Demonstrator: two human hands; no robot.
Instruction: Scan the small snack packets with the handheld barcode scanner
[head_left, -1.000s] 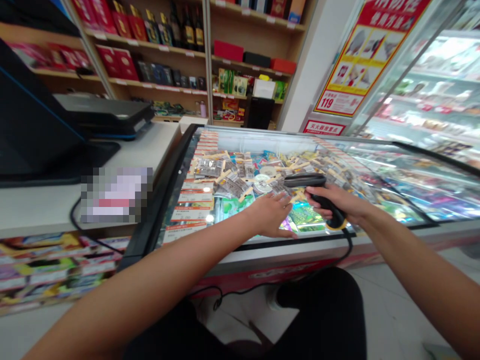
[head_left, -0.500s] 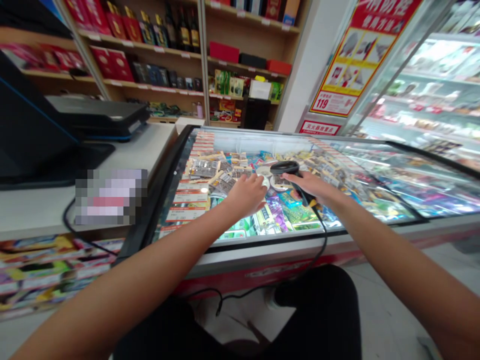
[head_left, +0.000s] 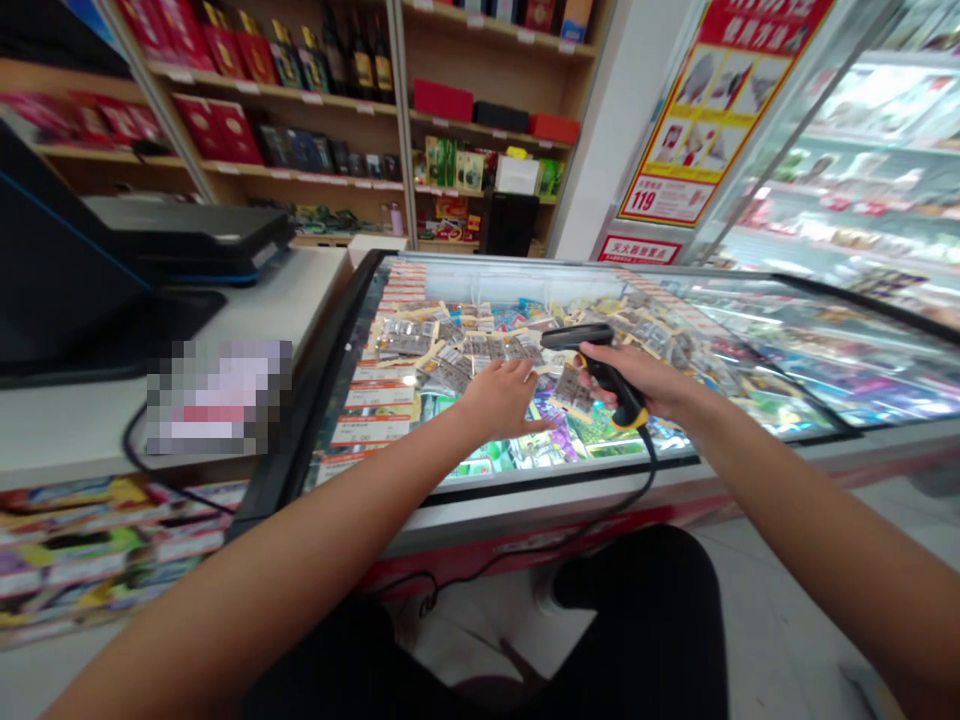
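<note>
My right hand (head_left: 651,382) is closed round the handle of a black barcode scanner (head_left: 592,352) with a yellow base, its head pointing left over the chest freezer (head_left: 570,480). A black cable hangs from the scanner down past the freezer's front edge. My left hand (head_left: 501,398) lies palm down, fingers stretched out, over the packets in the freezer, just left of the scanner head. Several small packets (head_left: 450,360) and ice-cream wrappers fill the freezer beneath both hands. Whether the left hand touches glass or a packet I cannot tell.
A white counter (head_left: 90,420) at the left carries a black monitor (head_left: 52,270) and a dark flat device (head_left: 187,235). Wooden shelves (head_left: 465,100) of boxes and bottles stand behind. A glass-door fridge (head_left: 862,180) is at the right, beside a red poster (head_left: 712,110).
Both hands first moved away from me over the freezer, then drew back a little. The scanner stayed in my right hand; my left hand's fingers are now stretched flat toward the scanner head.
</note>
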